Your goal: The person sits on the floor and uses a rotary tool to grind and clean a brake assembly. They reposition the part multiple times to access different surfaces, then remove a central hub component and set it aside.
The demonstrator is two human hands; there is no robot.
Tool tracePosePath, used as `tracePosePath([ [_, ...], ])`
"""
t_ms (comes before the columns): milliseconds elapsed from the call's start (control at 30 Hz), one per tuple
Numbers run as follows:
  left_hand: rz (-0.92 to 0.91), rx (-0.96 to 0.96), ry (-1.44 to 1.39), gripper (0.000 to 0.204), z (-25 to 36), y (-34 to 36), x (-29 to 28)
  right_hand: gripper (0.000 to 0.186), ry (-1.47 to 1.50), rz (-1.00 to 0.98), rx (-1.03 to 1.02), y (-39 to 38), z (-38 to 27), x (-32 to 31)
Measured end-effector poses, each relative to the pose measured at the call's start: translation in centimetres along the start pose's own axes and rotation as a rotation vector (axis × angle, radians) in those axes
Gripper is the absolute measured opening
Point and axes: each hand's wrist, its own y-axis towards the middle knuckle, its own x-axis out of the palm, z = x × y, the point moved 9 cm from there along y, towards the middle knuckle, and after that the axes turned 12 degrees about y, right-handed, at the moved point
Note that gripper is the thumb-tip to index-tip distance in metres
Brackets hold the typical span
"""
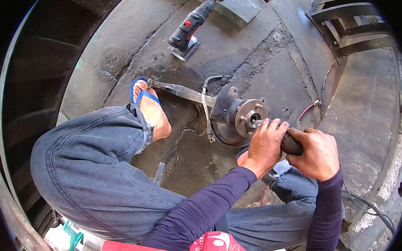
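The person is crouching over a wheel hub assembly [238,118] lying on the stained concrete floor [278,66], just right of their sandalled foot [149,106]. Both hands are gripping a dark tool [292,145]: the left hand [265,145] is curling around its front end, fingers pressed together right against the hub face, while the right hand [316,153] is wrapping the handle just beside it. A cordless drill [191,28] is lying well apart, farther away to the left.

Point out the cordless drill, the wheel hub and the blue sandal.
cordless drill [188,28], head view, on its dark body.
wheel hub [251,116], head view, on the hub's round face.
blue sandal [144,96], head view, on the blue strap.
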Motion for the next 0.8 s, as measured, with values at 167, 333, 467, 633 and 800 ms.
tracePosePath([
  [167,-0.002,-0.027,-0.032,0.044,-0.1,0.2,-0.2,0.057,0.036,-0.041,-0.002,0.4,-0.1,0.0],
  [333,0.006,-0.025,-0.022,0.048,0.2,0.4,-0.3,0.048,0.019,-0.023,-0.015,0.5,-0.1,-0.6],
  [467,-0.014,-0.046,-0.016,0.048,-0.2,0.5,-0.2,0.052,0.028,-0.015,-0.006,0.7,0.0,-0.4],
  [633,-0.001,0.009,0.064,0.055,0.2,0.9,-0.5,0.056,0.067,-0.035,-0.001,0.8,0.6,-0.2],
  [800,-0.044,-0.03,0.042,0.054,-0.4,1.1,0.0,0.06,0.114,-0.034,-0.01,1.0,1.3,0.3],
])
